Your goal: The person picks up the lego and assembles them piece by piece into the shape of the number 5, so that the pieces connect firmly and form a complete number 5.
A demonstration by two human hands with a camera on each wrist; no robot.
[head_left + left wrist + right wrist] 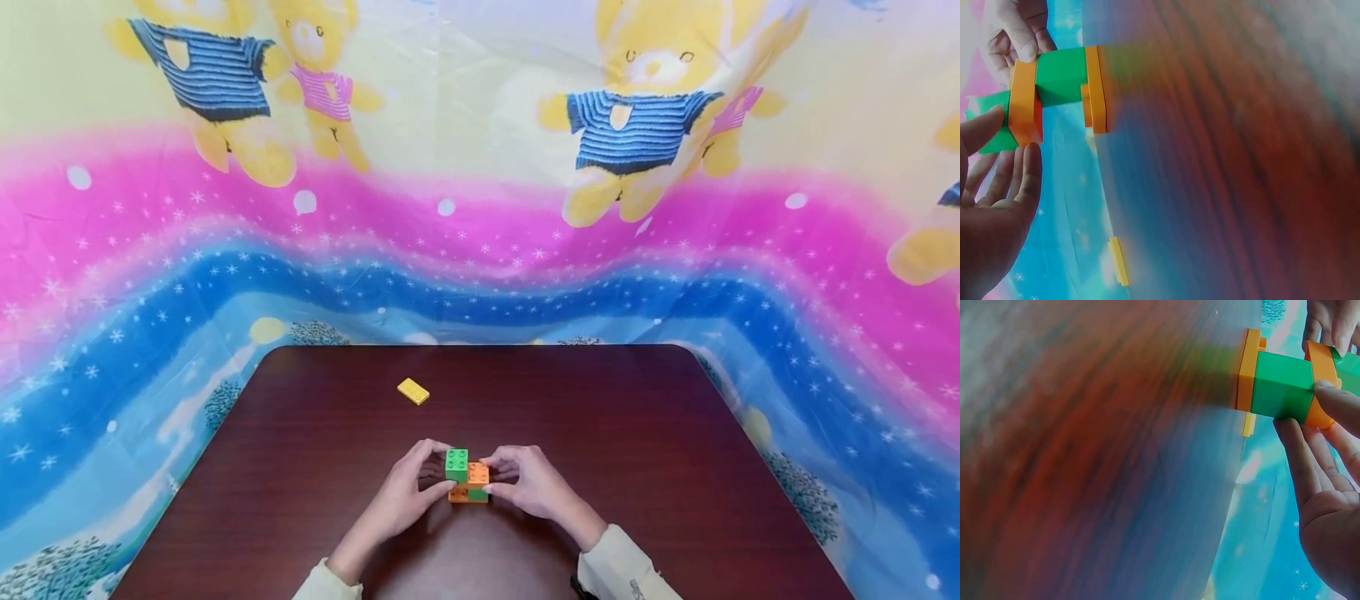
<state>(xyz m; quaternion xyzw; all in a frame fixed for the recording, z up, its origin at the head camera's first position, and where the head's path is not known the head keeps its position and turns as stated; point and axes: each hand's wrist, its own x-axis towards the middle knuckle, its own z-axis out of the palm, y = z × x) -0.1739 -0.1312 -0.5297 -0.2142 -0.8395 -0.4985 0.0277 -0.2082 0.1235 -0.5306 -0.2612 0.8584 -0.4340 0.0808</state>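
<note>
A small stepped stack of toy building bricks stands on the dark table, low in the middle of the head view. Its base is a thin orange brick (458, 497). A taller green brick (1062, 76) sits on one end of that base. Another thin orange brick (477, 474) lies over it, and a second green brick (457, 463) tops the left end. My left hand (411, 490) pinches the top green brick between thumb and fingers. From the other side, my right hand (534, 483) grips the upper orange brick, its fingertips also near the lower green one.
A thin yellow brick (413, 391) lies by itself farther back on the table (600, 408), left of the stack. Behind the table's rounded far edge hangs a cloth (480, 225) printed with bears.
</note>
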